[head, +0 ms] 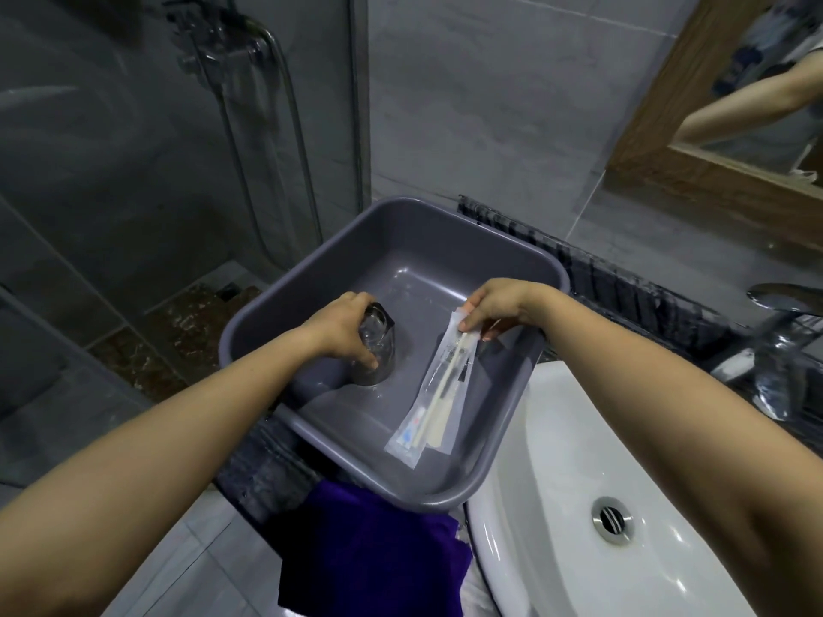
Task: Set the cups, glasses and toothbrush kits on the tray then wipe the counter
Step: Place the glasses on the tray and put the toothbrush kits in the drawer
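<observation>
Dark speckled counter along the grey tiled wall, grey plastic tray sitting on it just left of the white sink, purple cloth draped over the counter edge just below the tray's near corner

Two bare forearms, no sleeves in view, left hand and right hand ungloved, no rings
</observation>
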`<move>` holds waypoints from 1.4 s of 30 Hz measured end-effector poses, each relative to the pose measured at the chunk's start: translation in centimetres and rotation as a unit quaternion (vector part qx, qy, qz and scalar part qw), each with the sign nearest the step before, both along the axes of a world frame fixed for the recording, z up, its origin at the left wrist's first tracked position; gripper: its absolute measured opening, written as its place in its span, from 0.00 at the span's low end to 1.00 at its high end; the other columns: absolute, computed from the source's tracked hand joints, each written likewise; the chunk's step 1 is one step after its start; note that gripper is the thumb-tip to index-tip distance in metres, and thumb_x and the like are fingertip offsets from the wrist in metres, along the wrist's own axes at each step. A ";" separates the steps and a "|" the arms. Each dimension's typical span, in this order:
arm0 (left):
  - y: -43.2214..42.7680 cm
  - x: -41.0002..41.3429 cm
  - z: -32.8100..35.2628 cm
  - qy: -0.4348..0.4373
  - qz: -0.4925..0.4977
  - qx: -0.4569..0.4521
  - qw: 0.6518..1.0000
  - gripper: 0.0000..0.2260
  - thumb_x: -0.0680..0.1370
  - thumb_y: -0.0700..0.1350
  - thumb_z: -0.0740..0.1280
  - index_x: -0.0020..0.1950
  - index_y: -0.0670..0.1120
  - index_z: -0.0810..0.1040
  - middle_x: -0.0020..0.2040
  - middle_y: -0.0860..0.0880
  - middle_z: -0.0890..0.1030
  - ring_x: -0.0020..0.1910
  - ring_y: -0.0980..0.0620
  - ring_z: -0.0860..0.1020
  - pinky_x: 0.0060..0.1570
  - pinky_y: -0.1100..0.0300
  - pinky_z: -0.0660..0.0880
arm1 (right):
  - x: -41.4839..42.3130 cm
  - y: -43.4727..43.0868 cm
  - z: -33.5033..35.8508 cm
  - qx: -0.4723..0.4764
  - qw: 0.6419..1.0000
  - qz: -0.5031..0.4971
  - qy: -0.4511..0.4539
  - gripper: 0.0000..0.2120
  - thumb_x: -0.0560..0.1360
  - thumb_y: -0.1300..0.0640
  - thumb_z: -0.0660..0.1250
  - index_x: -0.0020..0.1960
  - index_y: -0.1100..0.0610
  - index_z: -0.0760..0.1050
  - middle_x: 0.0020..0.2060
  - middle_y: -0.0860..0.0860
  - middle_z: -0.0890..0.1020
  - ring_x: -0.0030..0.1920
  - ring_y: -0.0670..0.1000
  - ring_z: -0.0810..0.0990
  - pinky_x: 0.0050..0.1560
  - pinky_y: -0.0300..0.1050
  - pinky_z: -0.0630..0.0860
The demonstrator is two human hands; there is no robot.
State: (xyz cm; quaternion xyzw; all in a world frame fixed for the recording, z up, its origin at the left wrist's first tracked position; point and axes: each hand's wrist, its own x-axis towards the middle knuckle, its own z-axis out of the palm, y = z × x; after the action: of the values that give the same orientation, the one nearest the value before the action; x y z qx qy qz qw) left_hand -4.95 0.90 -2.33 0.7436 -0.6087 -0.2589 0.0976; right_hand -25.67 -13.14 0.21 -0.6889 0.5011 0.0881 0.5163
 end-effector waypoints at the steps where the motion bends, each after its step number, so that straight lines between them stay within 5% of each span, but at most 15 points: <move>1: 0.0 -0.2 0.2 -0.007 0.007 -0.003 1.000 0.37 0.56 0.48 0.80 0.61 0.45 0.69 0.57 0.46 0.72 0.54 0.47 0.74 0.54 0.53 0.74 | -0.2 0.2 0.6 -0.009 1.000 -0.014 -0.011 0.05 0.69 0.67 0.72 0.39 0.59 0.78 0.34 0.54 0.79 0.33 0.49 0.77 0.29 0.35 0.79; 10: 0.5 -2.0 2.7 -0.061 0.021 -0.003 0.998 0.33 0.55 0.52 0.80 0.54 0.43 0.72 0.53 0.45 0.75 0.50 0.47 0.75 0.50 0.50 0.76 | -2.3 2.3 7.2 -0.137 0.980 -0.116 -0.089 0.06 0.69 0.69 0.69 0.36 0.61 0.78 0.33 0.56 0.79 0.31 0.49 0.77 0.29 0.36 0.78; 17: -0.3 -4.4 8.7 -0.058 0.013 -0.051 0.997 0.35 0.54 0.53 0.80 0.55 0.44 0.72 0.53 0.47 0.77 0.49 0.48 0.76 0.49 0.51 0.76 | -4.2 3.6 13.0 -0.253 0.952 -0.147 -0.090 0.11 0.70 0.67 0.70 0.49 0.73 0.79 0.30 0.56 0.74 0.30 0.50 0.73 0.33 0.42 0.76; 20: -0.8 -5.8 12.0 -0.062 -0.012 -0.081 0.995 0.34 0.55 0.50 0.80 0.57 0.44 0.72 0.54 0.48 0.79 0.51 0.47 0.78 0.49 0.53 0.76 | -6.0 4.2 16.7 -0.290 0.940 -0.158 -0.085 0.08 0.69 0.66 0.71 0.48 0.68 0.81 0.29 0.55 0.76 0.30 0.49 0.73 0.29 0.38 0.74; 25: -2.0 -9.6 17.8 -0.089 -0.060 -0.109 0.988 0.31 0.56 0.53 0.79 0.54 0.43 0.72 0.54 0.46 0.79 0.51 0.45 0.76 0.48 0.53 0.75 | -11.1 6.5 23.0 -0.323 0.920 -0.190 -0.117 0.04 0.69 0.65 0.71 0.44 0.62 0.83 0.37 0.57 0.78 0.37 0.52 0.75 0.41 0.43 0.79; 28: -2.7 -12.6 20.9 -0.091 -0.098 -0.120 0.984 0.35 0.56 0.54 0.79 0.57 0.43 0.71 0.56 0.46 0.77 0.54 0.45 0.75 0.54 0.50 0.75 | -14.8 8.7 25.9 -0.346 0.909 -0.203 -0.111 0.01 0.70 0.63 0.72 0.40 0.59 0.83 0.36 0.56 0.79 0.34 0.50 0.75 0.29 0.35 0.76; 31: -3.3 -16.8 23.2 -0.080 -0.141 -0.148 0.976 0.34 0.57 0.53 0.80 0.57 0.44 0.72 0.56 0.46 0.77 0.51 0.46 0.75 0.50 0.54 0.73 | -19.4 10.9 27.8 -0.369 0.896 -0.229 -0.091 0.06 0.70 0.63 0.72 0.35 0.55 0.80 0.32 0.52 0.79 0.30 0.49 0.75 0.21 0.30 0.70; 36: -3.7 -25.2 24.6 -0.053 -0.225 -0.166 0.959 0.38 0.59 0.53 0.79 0.64 0.44 0.69 0.61 0.46 0.76 0.55 0.49 0.73 0.49 0.59 0.68 | -27.8 14.4 28.8 -0.385 0.871 -0.298 -0.057 0.05 0.69 0.63 0.73 0.45 0.62 0.82 0.32 0.52 0.78 0.29 0.48 0.75 0.25 0.32 0.74; 42: -3.7 -36.5 23.8 -0.025 -0.312 -0.164 0.936 0.38 0.59 0.53 0.79 0.64 0.43 0.70 0.61 0.45 0.76 0.57 0.47 0.74 0.51 0.60 0.68 | -38.4 19.1 27.9 -0.375 0.858 -0.350 0.024 0.04 0.69 0.61 0.73 0.44 0.59 0.84 0.32 0.52 0.80 0.32 0.49 0.76 0.29 0.34 0.75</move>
State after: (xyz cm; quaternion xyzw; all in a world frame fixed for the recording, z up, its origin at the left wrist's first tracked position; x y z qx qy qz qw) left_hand -41.45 -2.77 21.43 0.4964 -0.8461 -0.1549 0.1173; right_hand -64.08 5.98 28.11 -0.6071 0.7166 -0.2761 0.2038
